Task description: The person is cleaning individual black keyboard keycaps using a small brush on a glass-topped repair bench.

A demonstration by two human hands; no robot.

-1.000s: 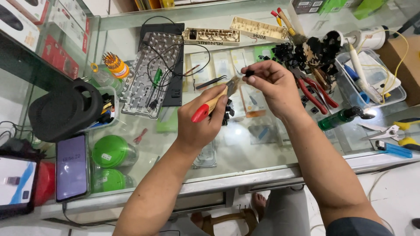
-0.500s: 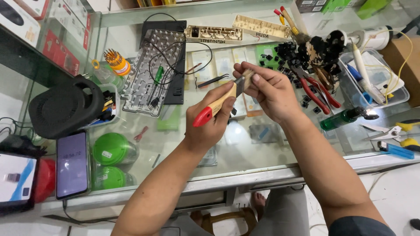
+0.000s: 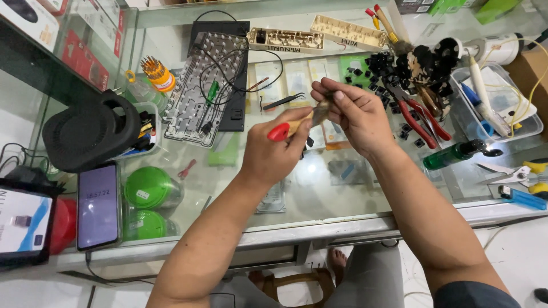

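**Both hands closed on a small brush above the glass desk**

The left hand wraps its grip shut around a small brush with a pale wooden handle and a rounded red end that sticks out past the thumb toward the left. The handle slants up to the right, where the right hand pinches its far end between thumb and curled fingers; the bristles, or whatever small part sits there, are hidden inside that grip and cannot be made out. Both hands hold the tool in the air, over the middle of the desk, a clear glass top on a metal frame with a shelf showing through it.

Just behind the hands lie black tweezers and a grey keyboard plate, a flat perforated sheet with black wires looped across it. Beyond it rest two beige plastic strips. To the right sit a heap of black keycaps, red-handled pliers, a dark green bottle lying on its side and a clear plastic tray of tools. To the left stand a round black speaker, an orange holder of screwdriver bits, a phone with a lit screen, and two green round lids seen through the glass. The forearms cover part of the glass near its front edge.
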